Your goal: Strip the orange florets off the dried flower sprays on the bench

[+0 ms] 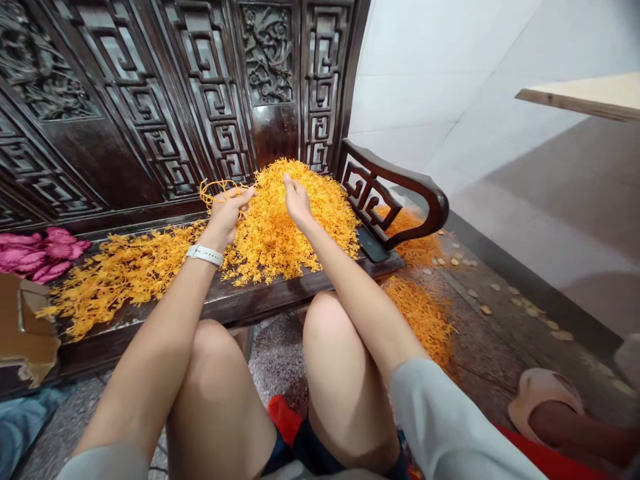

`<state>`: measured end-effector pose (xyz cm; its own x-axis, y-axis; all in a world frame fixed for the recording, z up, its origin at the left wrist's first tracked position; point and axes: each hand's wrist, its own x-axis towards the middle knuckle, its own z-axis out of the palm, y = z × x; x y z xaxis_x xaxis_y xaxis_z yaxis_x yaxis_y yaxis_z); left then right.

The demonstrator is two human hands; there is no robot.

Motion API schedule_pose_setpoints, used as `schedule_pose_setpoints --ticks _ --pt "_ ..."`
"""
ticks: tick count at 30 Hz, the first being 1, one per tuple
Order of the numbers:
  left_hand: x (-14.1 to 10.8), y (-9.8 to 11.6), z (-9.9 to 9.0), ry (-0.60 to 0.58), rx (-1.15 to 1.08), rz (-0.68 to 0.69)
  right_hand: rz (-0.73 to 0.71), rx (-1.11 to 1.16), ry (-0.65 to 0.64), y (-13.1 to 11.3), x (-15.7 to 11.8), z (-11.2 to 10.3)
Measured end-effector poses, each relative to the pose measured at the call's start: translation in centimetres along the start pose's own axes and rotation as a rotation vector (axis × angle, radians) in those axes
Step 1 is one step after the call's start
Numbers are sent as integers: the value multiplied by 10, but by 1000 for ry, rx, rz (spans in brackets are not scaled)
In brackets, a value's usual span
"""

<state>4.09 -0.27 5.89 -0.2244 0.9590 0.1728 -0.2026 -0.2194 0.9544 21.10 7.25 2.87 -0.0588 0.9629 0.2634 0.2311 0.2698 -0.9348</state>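
A large heap of small yellow-orange pieces (pixel 285 227) lies on the dark wooden bench (pixel 270 291). My left hand (pixel 230 208), with a white band on its wrist, is at the heap's left edge. Its fingers are closed on thin yellow-orange strands (pixel 210 190), which loop out past the hand's left side. Over the middle of the heap is my right hand (pixel 297 199), a short gap away from the left; its fingers are pressed together, and whatever they hold is hidden. Longer yellow-orange strands (pixel 130 270) spread over the bench to the left.
Pink bundles (pixel 43 253) and a torn cardboard box (pixel 30 327) sit at the left. A dark phone (pixel 373 245) lies by the carved armrest (pixel 400 183). Orange strands (pixel 425 320) cover the floor at right, near another person's foot (pixel 550 413).
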Motion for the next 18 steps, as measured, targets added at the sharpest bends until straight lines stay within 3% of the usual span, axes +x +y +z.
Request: schedule_pose_setpoints --ticks 3,6,13,16,18 --pt "0 -5 -2 -30 55 -31 -61 213 -152 -17 -8 7" --pt "-2 -5 -3 -145 51 -136 -93 315 -317 -30 -16 16" --pt "-6 14 -2 -429 -41 -240 25 643 -335 -48 -23 22" --pt "-9 21 2 -384 -207 -282 88 837 -375 -62 -26 25" --pt "-11 26 3 -293 -320 -259 90 895 -330 -68 -23 24"
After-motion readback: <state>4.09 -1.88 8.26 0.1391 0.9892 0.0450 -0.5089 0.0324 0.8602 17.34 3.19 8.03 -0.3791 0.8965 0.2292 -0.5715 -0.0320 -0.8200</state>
